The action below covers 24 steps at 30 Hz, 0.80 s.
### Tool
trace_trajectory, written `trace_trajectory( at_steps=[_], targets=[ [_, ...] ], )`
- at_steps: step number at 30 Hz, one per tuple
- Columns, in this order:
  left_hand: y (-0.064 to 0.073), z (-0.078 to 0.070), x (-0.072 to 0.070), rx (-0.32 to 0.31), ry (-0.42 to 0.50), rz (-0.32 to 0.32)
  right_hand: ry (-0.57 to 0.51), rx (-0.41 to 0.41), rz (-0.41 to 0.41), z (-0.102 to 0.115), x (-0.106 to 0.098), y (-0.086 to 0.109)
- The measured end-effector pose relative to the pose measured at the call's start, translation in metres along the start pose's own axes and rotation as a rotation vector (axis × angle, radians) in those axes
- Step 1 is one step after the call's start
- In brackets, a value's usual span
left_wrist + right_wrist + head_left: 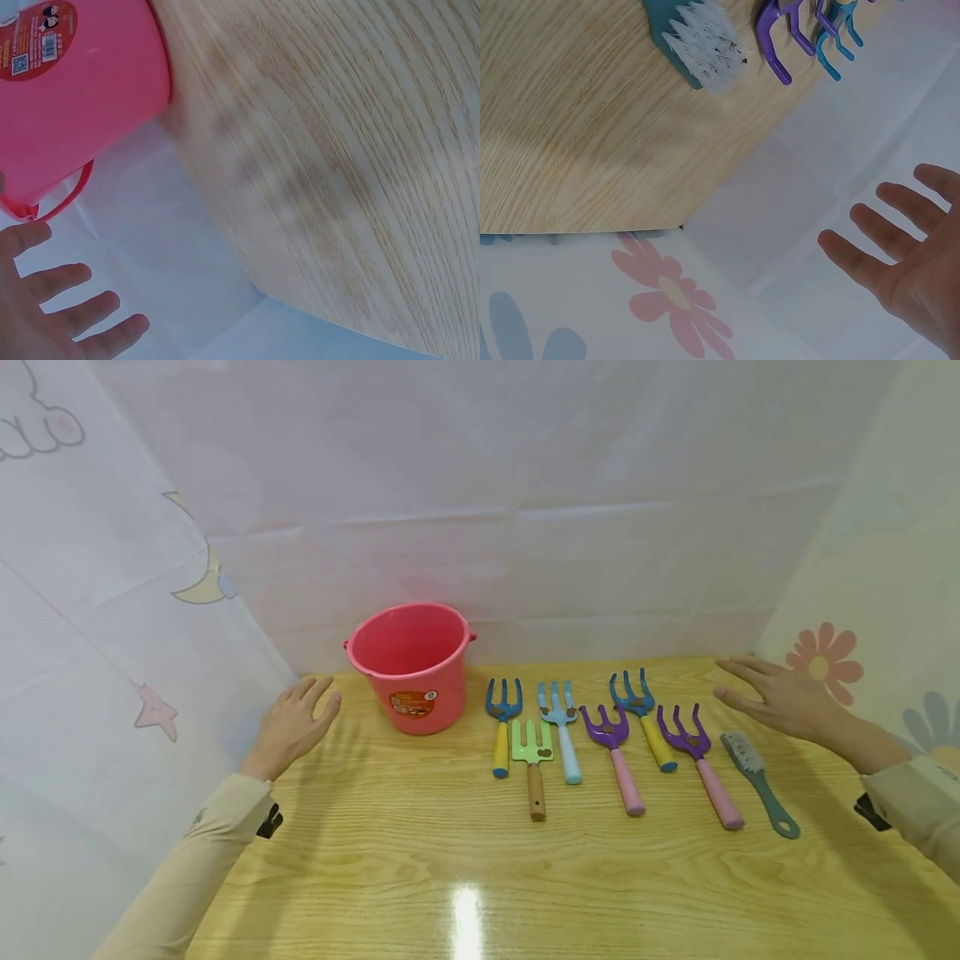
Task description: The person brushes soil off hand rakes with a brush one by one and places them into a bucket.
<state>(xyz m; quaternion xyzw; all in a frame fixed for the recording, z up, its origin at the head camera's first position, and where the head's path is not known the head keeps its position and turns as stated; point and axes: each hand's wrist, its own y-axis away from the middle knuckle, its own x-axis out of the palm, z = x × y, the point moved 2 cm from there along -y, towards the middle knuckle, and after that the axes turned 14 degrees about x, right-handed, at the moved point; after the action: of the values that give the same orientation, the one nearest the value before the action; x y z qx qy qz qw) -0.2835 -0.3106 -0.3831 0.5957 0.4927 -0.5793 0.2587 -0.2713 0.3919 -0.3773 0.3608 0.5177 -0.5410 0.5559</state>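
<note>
My left hand (pixel 295 727) hovers over the table's left side, fingers spread and holding nothing. The pink bucket (pixel 431 697) stands upright to its right; its handle (pixel 75 191) shows in the left wrist view. Over the right side, my right hand (pixel 780 697) is held out with straight fingers and nothing in it. Nearest to it lies a grey-green brush (pixel 761 785) with dirty white bristles. Left of the brush are purple hand forks with pink handles (pixel 717 793), blue forks with yellow handles (pixel 501 747), a light blue fork (pixel 566 747) and a green fork (pixel 536 785) with a wooden handle.
The wooden table (pixel 375 860) has printed cloth (pixel 487 568) hanging behind it and at both sides. Brown spots mark several of the fork heads. A bright glare lies on the table's front middle.
</note>
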Motion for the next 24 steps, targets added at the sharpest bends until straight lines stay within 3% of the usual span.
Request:
trace_trajectory(
  at_steps=[9,24],
  targets=[
    [0.002,0.000,0.008,-0.013,0.005,0.028,0.073,0.076,0.044,-0.001,0.005,0.001],
    [0.007,-0.003,0.020,0.009,0.022,-0.006,0.065,0.009,0.102,-0.006,0.014,-0.001]
  ],
)
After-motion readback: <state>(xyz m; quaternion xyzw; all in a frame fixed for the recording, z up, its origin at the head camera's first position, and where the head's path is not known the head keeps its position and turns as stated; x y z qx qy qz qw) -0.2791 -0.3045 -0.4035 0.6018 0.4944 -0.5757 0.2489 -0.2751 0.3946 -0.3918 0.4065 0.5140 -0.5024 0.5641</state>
